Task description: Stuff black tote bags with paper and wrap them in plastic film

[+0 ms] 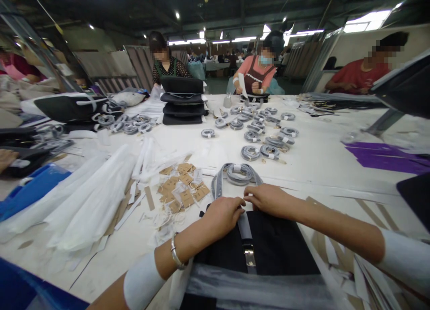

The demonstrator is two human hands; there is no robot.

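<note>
As the head-worn camera looked down over a long white table [319, 162], a black bag [278, 243] lay flat at the near edge, directly before the wearer, with translucent film [262, 283] across its lower part. Down its middle ran a grey tab [244, 227] to a metal clasp [249, 255]. Both bare hands met at the bag's top edge: the left hand [220, 218], with a bracelet [175, 251] at its wrist, had its fingers curled by the tab's upper end; the right hand [268, 199] had its fingers bent just beside them. Whether either pinched anything could not be told. Just beyond, a grey strap [217, 184] arched around a coiled strap [237, 175]. To the left lay brown tags [181, 189] and white plastic sheets [94, 198]; farther off, more grey coils [258, 126] were scattered beside stacked black bags [183, 101]. Across the table, a co-worker in a brown apron [257, 75] held something white.
</note>
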